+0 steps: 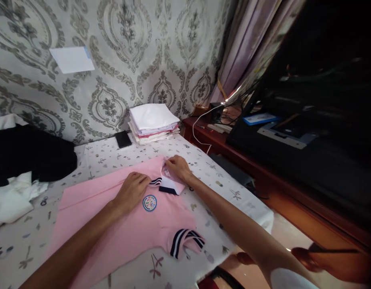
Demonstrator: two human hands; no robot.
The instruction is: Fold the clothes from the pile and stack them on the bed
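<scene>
A pink polo shirt [113, 224] lies spread on a patterned white sheet, its collar end to the right. It has a round colourful badge on the chest and navy-and-white stripes on the near sleeve cuff [187, 241]. My left hand [133, 190] rests on the shirt above the badge, fingertips closed at a striped edge; part of their grip is hidden. At the far side of the collar [170, 185], my right hand [178, 166] pinches the fabric by the neck opening.
Behind the shirt stands a stack of folded clothes [153, 122], with a black phone [123, 139] beside it. Black clothing [31, 152] and white clothing [13, 200] lie heaped at left. A wooden cabinet [263, 176] with a large dark screen borders the right, and a white cable [197, 124] hangs there.
</scene>
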